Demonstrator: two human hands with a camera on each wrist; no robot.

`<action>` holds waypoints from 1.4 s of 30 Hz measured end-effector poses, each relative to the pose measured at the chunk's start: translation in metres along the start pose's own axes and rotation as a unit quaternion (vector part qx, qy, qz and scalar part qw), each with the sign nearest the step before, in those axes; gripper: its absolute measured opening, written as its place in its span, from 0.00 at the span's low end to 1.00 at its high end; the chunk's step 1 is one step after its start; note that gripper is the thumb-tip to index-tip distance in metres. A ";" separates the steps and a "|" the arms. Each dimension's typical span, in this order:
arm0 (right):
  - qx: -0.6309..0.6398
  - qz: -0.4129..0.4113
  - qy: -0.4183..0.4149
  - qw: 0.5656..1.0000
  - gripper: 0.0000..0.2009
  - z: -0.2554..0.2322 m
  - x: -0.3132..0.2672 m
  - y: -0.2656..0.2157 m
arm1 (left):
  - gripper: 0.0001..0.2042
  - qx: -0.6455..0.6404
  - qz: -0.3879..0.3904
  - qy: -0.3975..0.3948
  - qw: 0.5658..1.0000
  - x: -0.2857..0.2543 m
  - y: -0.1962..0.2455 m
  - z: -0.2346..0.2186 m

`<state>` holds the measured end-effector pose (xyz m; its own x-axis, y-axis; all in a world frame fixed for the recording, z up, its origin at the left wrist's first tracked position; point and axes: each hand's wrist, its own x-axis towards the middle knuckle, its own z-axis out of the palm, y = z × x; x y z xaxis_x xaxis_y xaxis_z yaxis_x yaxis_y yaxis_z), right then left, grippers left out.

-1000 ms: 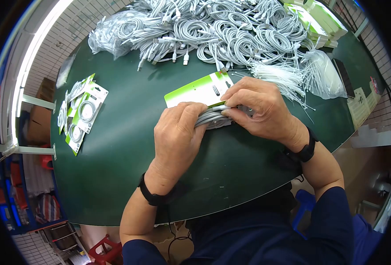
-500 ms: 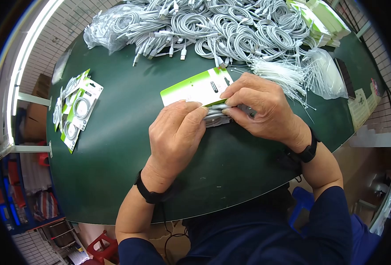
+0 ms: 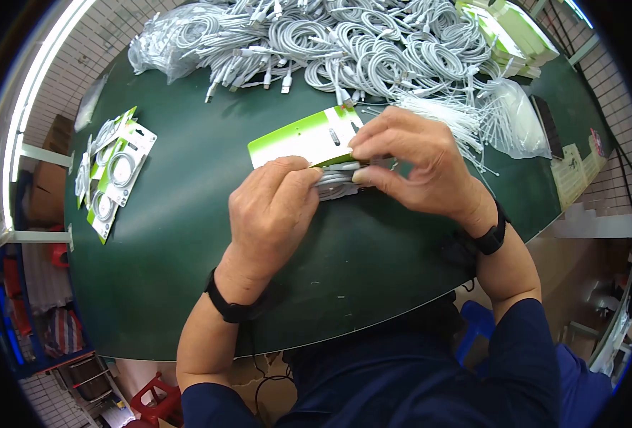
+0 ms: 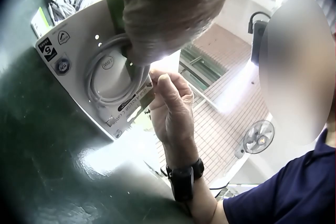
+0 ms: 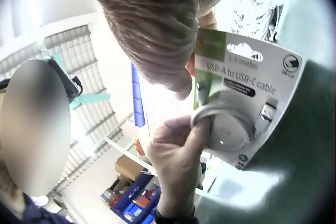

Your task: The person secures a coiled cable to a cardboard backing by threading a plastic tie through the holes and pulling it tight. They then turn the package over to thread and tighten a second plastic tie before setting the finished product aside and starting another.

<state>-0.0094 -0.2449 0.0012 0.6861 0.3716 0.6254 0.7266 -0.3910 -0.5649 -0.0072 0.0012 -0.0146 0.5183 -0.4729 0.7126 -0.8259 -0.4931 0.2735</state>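
A green-and-white retail card (image 3: 298, 135) for a USB-A to USB-C cable is tilted up off the table between both hands. A coiled grey cable (image 5: 223, 127) sits on its printed front, a USB plug (image 5: 266, 112) at one side. My left hand (image 3: 269, 210) pinches the coil and card, thumb on the coil. At the card's hanger-hole end is my right hand (image 3: 426, 167), slightly blurred, its index finger at the card's edge and its thumb parted from it beside the cable end. The left wrist view shows that thumb (image 4: 168, 87) raised near the card.
A large heap of coiled cables (image 3: 359, 53) covers the table's far side. White cable ties (image 3: 444, 118) spill beside a plastic bag (image 3: 519, 121) at right. Stacked green-and-white cards (image 3: 516, 36) stand behind them. Several carded cables (image 3: 119, 171) lie at left.
The right thumb and index finger have parted at the cable end they pinched before. My left hand keeps its hold. The whole scene has shifted slightly left in the head view.
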 end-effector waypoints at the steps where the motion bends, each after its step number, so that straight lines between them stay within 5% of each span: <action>1: 0.010 0.014 0.003 1.000 0.10 -0.007 0.002 0.000 | 0.14 0.000 -0.002 -0.004 1.000 -0.001 0.000 -0.001; 2: -0.033 -0.011 0.030 0.999 0.10 -0.013 0.002 0.009 | 0.13 0.000 -0.005 -0.006 1.000 -0.001 0.000 -0.002; 5: -0.034 0.168 0.085 0.981 0.06 -0.029 0.001 0.023 | 0.13 -0.008 -0.002 -0.011 1.000 -0.003 0.005 -0.004; 8: -0.118 0.266 -0.040 0.956 0.07 -0.049 -0.004 0.033 | 0.14 -0.018 0.012 -0.021 1.000 -0.003 0.016 -0.005; 12: -0.254 0.294 -0.136 0.912 0.12 -0.044 -0.011 0.047 | 0.14 -0.037 0.025 -0.022 0.999 -0.003 0.023 -0.002; 31: -0.245 0.214 -0.076 0.943 0.07 -0.017 -0.014 0.060 | 0.14 -0.041 0.029 -0.025 0.998 -0.003 0.026 0.000; 37: -0.301 0.242 -0.110 0.916 0.07 -0.001 -0.017 0.080 | 0.13 -0.044 0.032 -0.024 0.998 -0.003 0.027 0.004; 42: -0.278 0.186 -0.046 0.941 0.07 -0.001 -0.018 0.072 | 0.14 -0.042 0.038 -0.025 0.998 -0.003 0.025 0.005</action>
<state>0.0307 -0.2805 -0.0503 0.9078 0.1834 0.3771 0.3231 -0.8793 -0.3501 -0.0285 -0.0133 -0.0131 0.4628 -0.5434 0.7004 -0.8777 -0.3920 0.2758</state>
